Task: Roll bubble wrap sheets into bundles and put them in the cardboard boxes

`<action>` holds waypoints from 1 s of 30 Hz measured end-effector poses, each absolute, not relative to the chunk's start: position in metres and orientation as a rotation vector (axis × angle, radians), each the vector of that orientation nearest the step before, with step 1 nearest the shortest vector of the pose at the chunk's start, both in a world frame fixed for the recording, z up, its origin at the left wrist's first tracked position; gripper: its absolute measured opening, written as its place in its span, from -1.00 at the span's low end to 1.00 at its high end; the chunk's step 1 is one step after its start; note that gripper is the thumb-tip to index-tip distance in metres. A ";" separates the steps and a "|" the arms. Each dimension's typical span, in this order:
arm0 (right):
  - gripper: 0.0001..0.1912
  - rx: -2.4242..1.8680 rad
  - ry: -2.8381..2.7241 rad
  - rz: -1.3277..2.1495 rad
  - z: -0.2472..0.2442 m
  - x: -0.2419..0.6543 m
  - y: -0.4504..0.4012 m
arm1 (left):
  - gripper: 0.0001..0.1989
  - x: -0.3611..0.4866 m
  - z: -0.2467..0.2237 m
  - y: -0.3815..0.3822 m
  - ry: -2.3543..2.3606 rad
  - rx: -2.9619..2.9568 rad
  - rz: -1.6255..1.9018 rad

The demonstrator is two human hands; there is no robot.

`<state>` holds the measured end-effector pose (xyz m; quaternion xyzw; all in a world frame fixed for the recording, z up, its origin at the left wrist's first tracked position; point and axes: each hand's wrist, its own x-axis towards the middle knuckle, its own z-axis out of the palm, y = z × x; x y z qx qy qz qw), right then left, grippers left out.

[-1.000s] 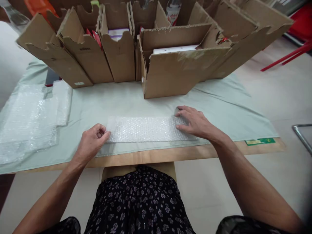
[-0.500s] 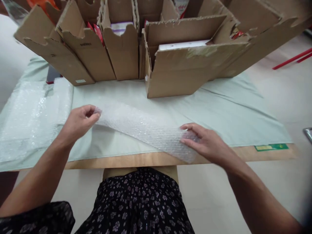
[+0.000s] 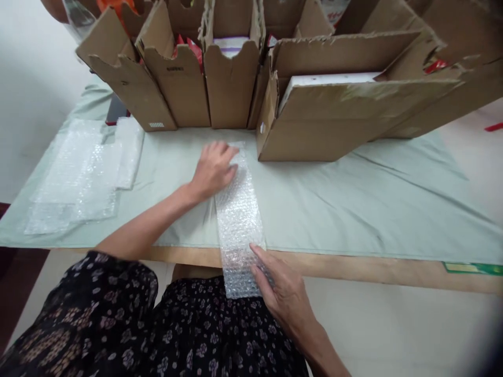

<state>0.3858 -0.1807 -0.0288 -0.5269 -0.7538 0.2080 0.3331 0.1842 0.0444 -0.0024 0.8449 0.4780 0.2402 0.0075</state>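
A strip of clear bubble wrap point(image 3: 239, 214) lies lengthwise on the green cloth, its near end hanging past the table edge over my lap. At its far end, my left hand point(image 3: 215, 170) is over the left side of the strip, slightly blurred, with fingers apart. My right hand point(image 3: 279, 283) is at the near right edge, thumb and forefinger spread; its other fingers are hidden under or behind the wrap, so its grip is unclear.
Several cardboard bins point(image 3: 230, 89) line the back, with a wide box point(image 3: 338, 123) in front at the right. More bubble wrap point(image 3: 84, 178) lies on the left. A dark object point(image 3: 116, 109) is behind it. A green strip point(image 3: 471, 268) sits at the right front edge.
The bubble wrap has turned from stretching sideways between my hands to pointing away from me. My left hand moved right and farther away; my right hand moved left and nearer. The view shifted left.
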 end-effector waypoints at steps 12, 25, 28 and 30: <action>-0.63 -1.158 -0.772 1.792 -0.010 0.380 -0.158 | -0.13 0.130 -0.023 -0.141 0.900 1.698 0.890; -0.29 -1.136 -1.041 1.561 -0.023 0.373 -0.163 | -0.46 0.167 -0.027 -0.121 1.592 2.040 0.877; -0.56 -1.237 -1.429 1.174 -0.017 0.383 -0.164 | -0.49 0.166 -0.027 -0.119 1.665 2.129 0.820; -0.64 -1.237 -1.763 0.792 -0.015 0.390 -0.159 | -0.52 0.165 -0.027 -0.119 1.676 2.175 0.781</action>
